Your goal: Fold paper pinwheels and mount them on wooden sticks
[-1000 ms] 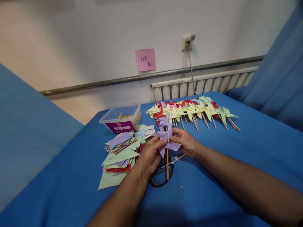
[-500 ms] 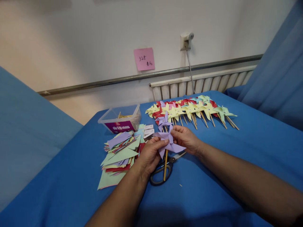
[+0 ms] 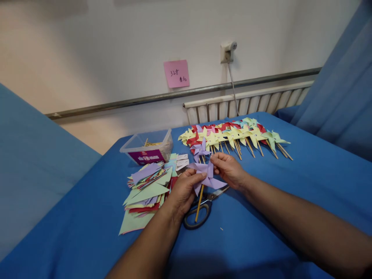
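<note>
A purple paper pinwheel [image 3: 216, 183] on a thin wooden stick [image 3: 199, 205] is held up between my hands. My left hand [image 3: 186, 189] is closed on it, its thumb pressed over the middle of the paper. The fingers of my right hand [image 3: 228, 168] pinch the upper right blade. Below the pinwheel lies a pair of scissors [image 3: 207, 211] with black handles, partly hidden by my left hand. Just beyond, another purple pinwheel [image 3: 201, 150] lies on the blue cloth.
Rows of finished pinwheels [image 3: 232, 135] in yellow, red and green lie at the back right. Stacked coloured paper [image 3: 148, 193] is on the left, before a clear plastic box [image 3: 148, 145] of sticks. Small white cards [image 3: 182, 162] sit beside it. A radiator [image 3: 250, 102] stands behind the table.
The stick's lower end has swung to the left, so it now slants. Both hands keep their hold on the purple pinwheel, nearly in place.
</note>
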### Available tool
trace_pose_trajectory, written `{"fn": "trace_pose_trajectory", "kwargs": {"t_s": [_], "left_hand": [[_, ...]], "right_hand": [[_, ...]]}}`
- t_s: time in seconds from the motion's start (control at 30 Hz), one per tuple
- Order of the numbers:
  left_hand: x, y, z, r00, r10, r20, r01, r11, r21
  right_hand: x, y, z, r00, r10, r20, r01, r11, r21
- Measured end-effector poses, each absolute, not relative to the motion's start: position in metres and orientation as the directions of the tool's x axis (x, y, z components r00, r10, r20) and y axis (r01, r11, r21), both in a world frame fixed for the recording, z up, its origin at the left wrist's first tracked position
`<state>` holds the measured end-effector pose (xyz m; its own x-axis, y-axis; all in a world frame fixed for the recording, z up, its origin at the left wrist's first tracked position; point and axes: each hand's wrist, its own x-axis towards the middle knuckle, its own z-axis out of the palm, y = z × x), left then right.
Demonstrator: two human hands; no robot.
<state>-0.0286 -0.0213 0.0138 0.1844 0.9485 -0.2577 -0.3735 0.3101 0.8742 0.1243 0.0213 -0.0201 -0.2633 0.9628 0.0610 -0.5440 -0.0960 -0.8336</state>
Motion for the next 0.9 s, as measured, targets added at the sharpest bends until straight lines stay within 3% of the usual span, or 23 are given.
{"fn": "trace_pose_trajectory", "kwargs": {"t_s": [0.27, 0.67, 0.9], "left_hand": [[-0.0290, -0.0195, 0.0147, 0.118, 0.957, -0.264, -0.425, 0.289, 0.858], [-0.0300, -0.0188, 0.0121, 0.180, 0.951, -0.251, -0.424, 0.305, 0.853], [-0.0321, -0.0168, 0.0099, 0.184, 0.949, -0.258, -0.398, 0.311, 0.863]], "right_hand": [[0.1207, 0.0154, -0.0244, -0.392, 0.916, 0.085, -0.539, -0.154, -0.828], [0.1180, 0.0115, -0.0230, -0.384, 0.922, 0.052, -0.520, -0.170, -0.837], [0.1222, 0.0160, -0.0214, -0.396, 0.918, 0.033, -0.601, -0.231, -0.765]]}}
